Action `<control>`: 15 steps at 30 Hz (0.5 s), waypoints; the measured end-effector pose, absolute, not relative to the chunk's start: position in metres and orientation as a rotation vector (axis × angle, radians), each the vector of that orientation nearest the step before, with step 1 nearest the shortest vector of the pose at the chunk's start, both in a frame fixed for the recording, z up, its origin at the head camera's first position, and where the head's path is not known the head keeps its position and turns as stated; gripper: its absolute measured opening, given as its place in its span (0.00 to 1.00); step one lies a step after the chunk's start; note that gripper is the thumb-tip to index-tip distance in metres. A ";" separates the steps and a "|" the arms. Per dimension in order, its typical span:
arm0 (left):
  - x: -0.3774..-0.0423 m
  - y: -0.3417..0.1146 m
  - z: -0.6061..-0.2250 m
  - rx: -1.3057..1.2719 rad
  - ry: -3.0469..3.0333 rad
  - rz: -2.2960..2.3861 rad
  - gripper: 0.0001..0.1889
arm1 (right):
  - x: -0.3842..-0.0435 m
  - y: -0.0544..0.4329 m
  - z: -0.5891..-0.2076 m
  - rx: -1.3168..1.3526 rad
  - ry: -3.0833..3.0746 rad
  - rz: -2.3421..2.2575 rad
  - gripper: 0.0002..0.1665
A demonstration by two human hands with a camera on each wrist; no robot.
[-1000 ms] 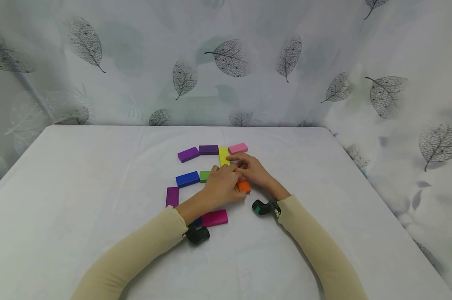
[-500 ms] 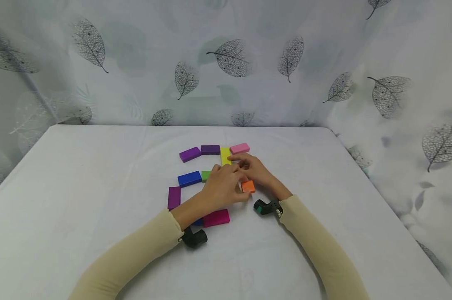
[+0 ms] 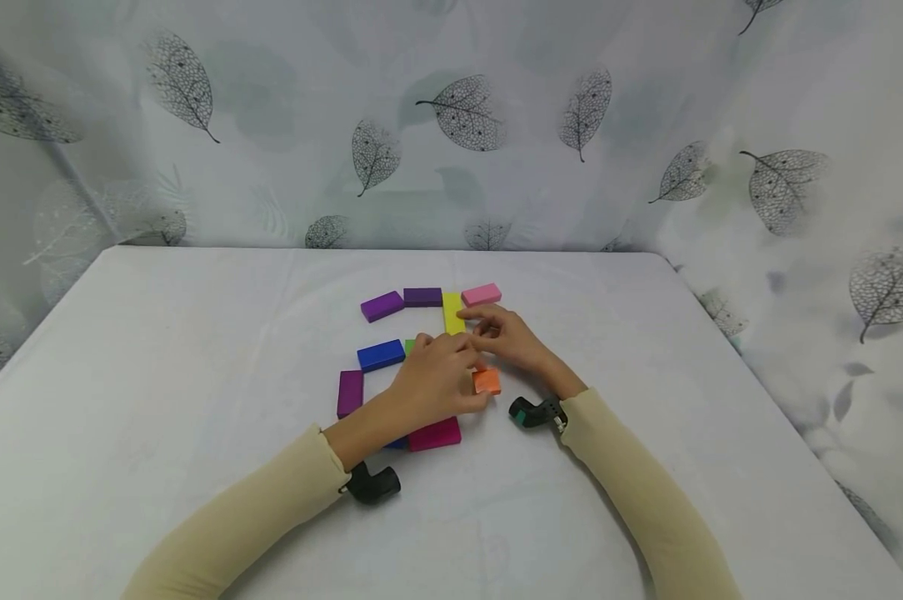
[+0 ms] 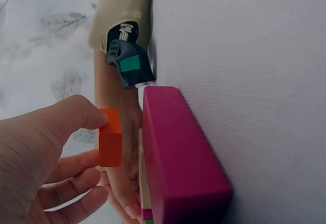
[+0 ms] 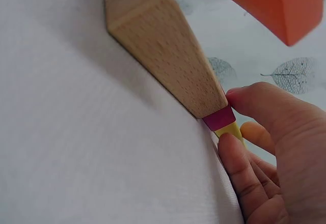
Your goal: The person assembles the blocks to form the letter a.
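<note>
My left hand (image 3: 436, 379) pinches a small orange block (image 4: 110, 140) between thumb and fingers, raised above the table in the left wrist view. My right hand (image 3: 507, 337) reaches in from the other side. Its thumb and a finger close on the narrow end of a magenta block (image 5: 220, 118), which sits between a plain wooden block (image 5: 168, 56) and the yellow block (image 3: 453, 312). One right finger extends to the yellow block in the head view. The left hand hides the middle of the layout there, including the wooden block.
Other blocks lie flat around the hands: violet (image 3: 382, 306), dark purple (image 3: 422, 297), pink (image 3: 481, 294), blue (image 3: 381, 356) and plum (image 3: 350, 393). A larger magenta block (image 3: 435, 434) lies nearest the person. A leaf-patterned curtain (image 3: 451, 125) hangs behind the white table (image 3: 197, 375).
My left hand has drawn slightly back toward the person and left, still holding the orange block, which has shifted slightly right, then back left and nearer. The right hand stays almost still.
</note>
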State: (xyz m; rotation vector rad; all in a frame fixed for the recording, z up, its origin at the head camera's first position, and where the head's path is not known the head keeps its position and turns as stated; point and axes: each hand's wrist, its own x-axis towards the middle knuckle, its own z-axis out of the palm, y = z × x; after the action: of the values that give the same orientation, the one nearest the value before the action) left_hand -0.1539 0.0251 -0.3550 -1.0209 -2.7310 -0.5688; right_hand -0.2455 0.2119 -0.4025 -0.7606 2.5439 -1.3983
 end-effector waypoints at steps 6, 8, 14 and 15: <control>-0.150 0.020 -0.357 -1.050 -2.745 -0.565 0.13 | -0.247 0.212 -0.402 -0.745 2.551 -1.398 0.25; -0.149 0.018 -0.358 -1.060 -2.759 -0.551 0.13 | -0.247 0.212 -0.402 -0.744 2.555 -1.398 0.25; -0.146 0.014 -0.360 -1.097 -2.751 -0.520 0.13 | -0.247 0.211 -0.403 -0.739 2.575 -1.397 0.25; -0.146 0.014 -0.360 -1.103 -2.751 -0.520 0.14 | -0.247 0.210 -0.403 -0.740 2.575 -1.400 0.26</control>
State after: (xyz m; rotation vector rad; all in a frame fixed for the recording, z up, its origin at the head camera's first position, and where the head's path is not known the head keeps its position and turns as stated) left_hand -0.1457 0.0136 -0.3601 -1.1028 -2.7511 -0.5198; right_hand -0.2467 0.2103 -0.4029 -0.7396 2.5749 -1.3995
